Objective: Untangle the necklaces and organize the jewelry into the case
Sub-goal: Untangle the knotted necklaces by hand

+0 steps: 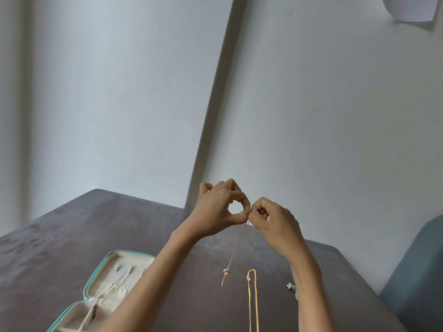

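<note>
left hand [220, 207], right hand [275, 221]: both pinch 1 rose-gold necklace [236, 250] | 1 gold chain [252, 298] on table [72, 236] | 1 open case [115, 281]

Rose-gold necklace [236, 250], yellow-gold chain [252, 295] — teal-edged, cream-lined case [94, 279], dark brown table [72, 226]

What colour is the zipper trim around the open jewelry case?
Teal, around a cream lining; the jewelry case shows at lower left in the head view.

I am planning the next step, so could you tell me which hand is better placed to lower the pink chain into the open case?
Probably the left hand: the case lies open on its side of the table, while the right hand is above the gold chain. Both pinch the pink chain.
</note>
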{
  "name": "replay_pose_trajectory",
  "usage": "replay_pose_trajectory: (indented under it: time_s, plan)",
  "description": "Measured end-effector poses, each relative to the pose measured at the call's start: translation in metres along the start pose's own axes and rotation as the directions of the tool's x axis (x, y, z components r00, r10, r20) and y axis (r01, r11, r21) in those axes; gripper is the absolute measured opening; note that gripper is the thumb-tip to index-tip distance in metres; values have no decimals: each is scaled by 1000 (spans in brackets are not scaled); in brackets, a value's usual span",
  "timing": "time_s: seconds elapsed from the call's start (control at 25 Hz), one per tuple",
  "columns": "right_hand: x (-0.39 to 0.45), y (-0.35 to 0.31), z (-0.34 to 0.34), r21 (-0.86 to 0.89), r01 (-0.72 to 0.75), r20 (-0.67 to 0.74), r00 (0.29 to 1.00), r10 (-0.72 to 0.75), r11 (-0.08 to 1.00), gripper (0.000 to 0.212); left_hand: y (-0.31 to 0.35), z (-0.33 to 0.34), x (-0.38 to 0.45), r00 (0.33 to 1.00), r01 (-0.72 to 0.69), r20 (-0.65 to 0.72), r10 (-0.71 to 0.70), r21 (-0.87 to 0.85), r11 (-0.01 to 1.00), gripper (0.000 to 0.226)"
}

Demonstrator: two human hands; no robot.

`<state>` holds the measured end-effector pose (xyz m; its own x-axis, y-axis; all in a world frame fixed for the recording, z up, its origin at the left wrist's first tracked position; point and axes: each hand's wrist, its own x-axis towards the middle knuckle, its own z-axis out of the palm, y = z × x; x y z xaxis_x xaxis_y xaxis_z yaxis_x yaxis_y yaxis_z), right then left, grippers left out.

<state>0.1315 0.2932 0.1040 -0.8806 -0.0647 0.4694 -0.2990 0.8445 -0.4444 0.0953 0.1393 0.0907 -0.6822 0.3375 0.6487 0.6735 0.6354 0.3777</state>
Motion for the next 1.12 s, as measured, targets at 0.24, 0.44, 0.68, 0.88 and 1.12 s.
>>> replay_pose_trajectory:
  time_s: [0.24,0.44,0.68,0.88,1.12]
  plan:
    - [3,10,9,71,-10,22,1000,9,997,15,-2,6,0,999,4,41,-3,-29,1000,11]
    - [2,14,5,334,-45,136,991,0,941,23,-2,8,-1,996,49,76,-40,-129,990,15]
    - [4,18,15,380,-93,128,991,48,920,22,-4,10,-2,992,51,125,-33,-146,988,17]
    - [4,25,9,511,-76,172,985,-15,856,15,-13,6,-2,991,99,103,-85,-146,984,23]
    - [2,35,2,549,-96,131,991,28,830,15,-14,3,-3,992,119,59,-110,-178,977,21]
